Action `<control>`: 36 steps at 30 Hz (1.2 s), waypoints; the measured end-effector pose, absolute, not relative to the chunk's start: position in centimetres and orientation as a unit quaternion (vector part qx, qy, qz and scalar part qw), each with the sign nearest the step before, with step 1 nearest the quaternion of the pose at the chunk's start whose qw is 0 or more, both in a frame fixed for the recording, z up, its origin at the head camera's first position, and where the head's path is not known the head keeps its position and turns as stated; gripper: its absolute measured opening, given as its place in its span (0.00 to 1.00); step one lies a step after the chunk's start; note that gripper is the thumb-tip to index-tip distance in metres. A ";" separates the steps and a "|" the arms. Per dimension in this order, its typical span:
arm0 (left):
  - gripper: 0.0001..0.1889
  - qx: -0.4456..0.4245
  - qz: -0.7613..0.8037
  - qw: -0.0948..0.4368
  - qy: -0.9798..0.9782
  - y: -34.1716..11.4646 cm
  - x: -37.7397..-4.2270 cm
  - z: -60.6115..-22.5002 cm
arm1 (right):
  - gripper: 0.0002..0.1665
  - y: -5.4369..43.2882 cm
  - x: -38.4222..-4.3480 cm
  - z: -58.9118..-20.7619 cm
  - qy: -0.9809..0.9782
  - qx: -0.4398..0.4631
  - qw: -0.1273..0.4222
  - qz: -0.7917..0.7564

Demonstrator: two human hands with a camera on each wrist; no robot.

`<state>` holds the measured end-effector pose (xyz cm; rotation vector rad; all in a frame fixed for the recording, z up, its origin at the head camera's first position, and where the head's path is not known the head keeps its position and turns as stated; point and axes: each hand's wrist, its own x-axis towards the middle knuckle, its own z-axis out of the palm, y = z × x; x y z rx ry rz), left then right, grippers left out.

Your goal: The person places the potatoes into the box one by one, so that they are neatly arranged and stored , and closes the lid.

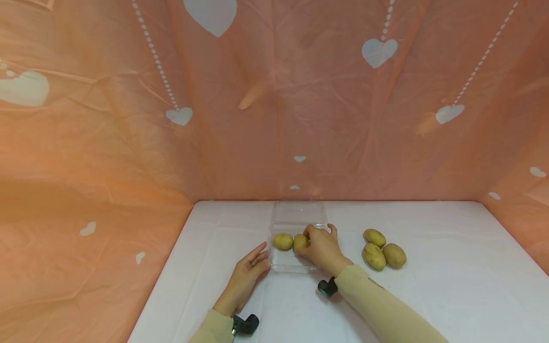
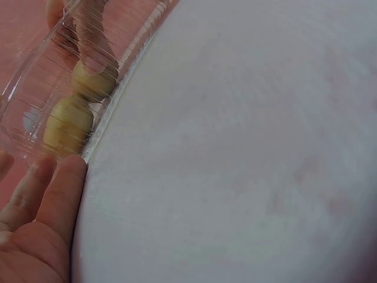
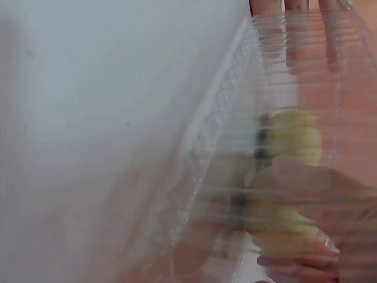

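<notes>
A clear plastic clamshell box (image 1: 291, 267) lies on the white table with its lid (image 1: 300, 211) folded back. One potato (image 1: 283, 241) rests inside on the left. Beside it, my right hand (image 1: 322, 248) grips a second potato (image 1: 300, 242) between thumb and fingers, down inside the box. In the right wrist view this potato (image 3: 277, 227) shows blurred through the ribbed wall. My left hand (image 1: 249, 274) touches the box's left side with fairly straight fingers. The left wrist view shows its fingertips near the wall, close to the first potato (image 2: 68, 127).
Three more potatoes, including an upper one (image 1: 375, 237), a lower left one (image 1: 374, 257) and a right one (image 1: 394, 256), lie together right of the box. An orange curtain (image 1: 274, 143) with pale hearts hangs behind the white table (image 1: 446, 295).
</notes>
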<state>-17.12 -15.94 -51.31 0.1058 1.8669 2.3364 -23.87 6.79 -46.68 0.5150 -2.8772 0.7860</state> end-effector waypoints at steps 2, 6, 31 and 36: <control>0.33 0.035 0.780 0.074 0.621 -15.9 -17.2 -51.3 | 0.26 6.8 -23.9 -46.6 -0.949 0.169 0.059 0.258; 0.33 0.036 0.781 0.072 0.620 -15.9 -17.2 -51.4 | 0.27 6.7 -23.8 -46.6 -0.951 0.168 0.061 0.253; 0.33 0.038 0.777 0.072 0.624 -16.0 -17.1 -51.3 | 0.36 11.9 -22.4 -44.0 -0.913 0.155 0.076 0.370; 0.33 0.034 0.776 0.074 0.625 -15.9 -17.1 -51.2 | 0.39 15.1 -22.1 -44.0 -0.908 0.149 0.090 0.382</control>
